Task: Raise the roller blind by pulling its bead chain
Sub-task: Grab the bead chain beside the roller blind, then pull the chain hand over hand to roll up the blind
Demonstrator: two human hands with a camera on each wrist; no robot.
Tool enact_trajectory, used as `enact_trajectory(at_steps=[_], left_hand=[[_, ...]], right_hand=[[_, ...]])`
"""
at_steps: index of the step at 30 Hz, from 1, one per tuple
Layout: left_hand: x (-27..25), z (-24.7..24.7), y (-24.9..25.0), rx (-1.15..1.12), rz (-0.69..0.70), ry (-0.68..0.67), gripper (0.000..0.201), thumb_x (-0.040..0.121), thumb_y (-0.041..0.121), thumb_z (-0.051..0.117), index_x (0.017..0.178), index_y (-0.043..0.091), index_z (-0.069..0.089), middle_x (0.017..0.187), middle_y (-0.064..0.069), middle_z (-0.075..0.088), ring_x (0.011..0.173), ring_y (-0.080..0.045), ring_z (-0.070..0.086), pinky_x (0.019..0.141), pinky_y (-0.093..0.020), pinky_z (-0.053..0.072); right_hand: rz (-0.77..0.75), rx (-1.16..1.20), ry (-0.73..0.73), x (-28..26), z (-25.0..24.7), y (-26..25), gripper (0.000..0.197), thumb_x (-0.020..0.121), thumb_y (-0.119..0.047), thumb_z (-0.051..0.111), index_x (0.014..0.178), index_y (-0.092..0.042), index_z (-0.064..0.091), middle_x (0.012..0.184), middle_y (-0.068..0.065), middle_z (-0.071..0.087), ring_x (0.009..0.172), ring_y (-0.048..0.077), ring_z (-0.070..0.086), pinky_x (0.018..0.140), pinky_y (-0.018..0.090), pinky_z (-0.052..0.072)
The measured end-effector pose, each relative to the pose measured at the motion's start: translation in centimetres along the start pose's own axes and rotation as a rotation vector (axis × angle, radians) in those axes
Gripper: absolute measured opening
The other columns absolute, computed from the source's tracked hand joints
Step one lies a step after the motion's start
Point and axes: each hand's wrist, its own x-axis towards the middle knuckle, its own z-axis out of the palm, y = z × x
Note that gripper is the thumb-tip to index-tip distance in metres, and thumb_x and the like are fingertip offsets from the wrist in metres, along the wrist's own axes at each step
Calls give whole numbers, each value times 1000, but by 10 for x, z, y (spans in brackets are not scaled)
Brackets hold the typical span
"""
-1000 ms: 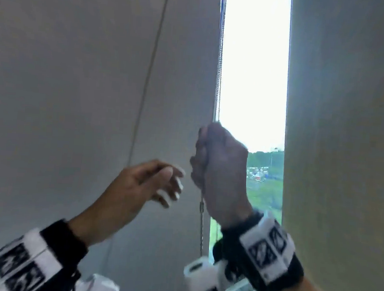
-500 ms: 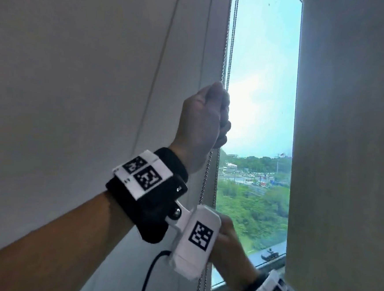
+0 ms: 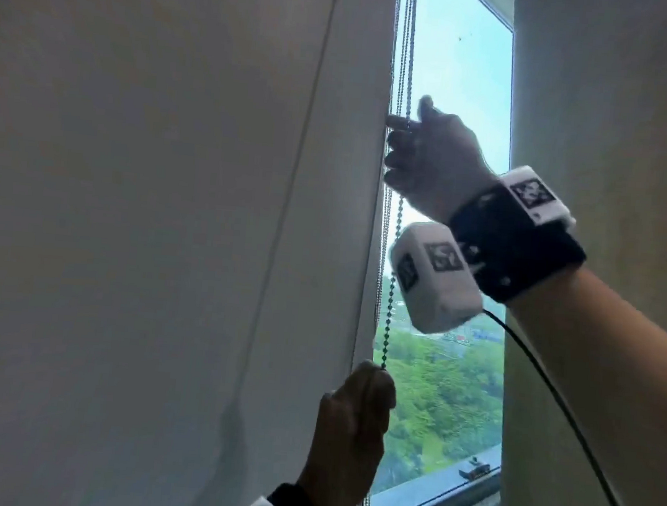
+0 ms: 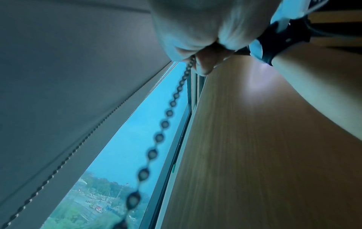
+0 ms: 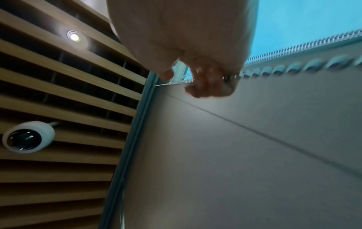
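The grey roller blind fills the left of the head view. Its bead chain hangs along the blind's right edge, in front of the window gap. My right hand is high on the chain, fingers curled round it and thumb pointing up. My left hand grips the chain lower down in a fist. In the left wrist view the chain runs taut out of my left hand. In the right wrist view the beads enter the curled fingers of my right hand.
A second grey blind hangs to the right of the narrow window strip. The window frame runs below. A black cable trails from my right wrist. Overhead are wooden ceiling slats and a dome camera.
Half a second ago my left hand held the chain high and my right hand was low. Now the left hand is down with the chain and the right hand grips above.
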Motion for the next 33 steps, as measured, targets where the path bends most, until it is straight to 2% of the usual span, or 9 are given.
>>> enact_trajectory(at_steps=[3,8,12,16,19,23,26,29,33], left_hand=[[9,-7,5,-108,-94,-92,35,94,46,41,67,26,50,51,5,36,42,-9,31,41,-22,27],[41,-32,16,-242,-361,-120,35,100,15,32,91,-12,53,58,-9,51,42,-12,42,37,-19,34],[68,-47,23,-238,-355,-77,39,100,25,34,74,13,61,56,5,56,52,-11,50,48,-20,41],[85,-44,27,-231,-333,-97,41,100,32,30,80,14,61,65,1,58,63,-15,52,57,-28,43],[93,-38,33,-272,-318,-76,44,100,34,28,82,13,62,70,1,58,68,-13,54,69,-31,44],[101,-29,40,-385,-330,-140,46,100,40,24,91,12,60,66,-1,54,57,-14,50,53,-28,42],[100,-20,41,-416,-355,-124,38,100,39,27,96,11,53,54,7,34,45,-11,26,40,-21,24],[94,-14,40,-350,-246,-62,31,99,33,34,77,15,47,45,8,29,39,-10,18,35,-17,18],[84,-12,37,-275,-109,38,36,100,29,35,68,14,45,46,7,31,34,-5,23,34,-16,23]], right_hand=[[-154,10,189,0,14,6,34,101,-21,38,76,-8,57,42,-5,34,27,7,29,31,13,20],[-214,67,202,-16,20,12,36,101,-21,39,68,-13,52,47,-4,35,28,7,27,31,13,19],[-188,-27,176,-44,5,49,39,99,-17,39,61,-16,47,41,-8,33,30,7,24,32,12,18],[-158,-105,94,-86,-20,109,36,95,-9,40,61,-5,47,47,8,36,36,15,27,37,22,28],[-109,-101,65,-119,-36,148,36,99,-12,40,66,-1,51,46,8,34,31,12,24,34,19,20],[-98,-280,16,-158,-60,195,44,97,-17,45,55,-23,50,42,-8,33,33,6,28,35,20,20],[-66,-398,-86,-172,-74,214,51,96,-6,49,52,-32,58,48,-4,47,39,4,42,36,19,30],[4,-374,-199,-157,-85,192,31,91,-34,54,66,-25,70,56,1,56,46,5,50,44,17,39],[52,-355,-123,-84,-94,135,53,98,-46,34,101,-4,66,94,14,66,82,24,60,71,37,47]])
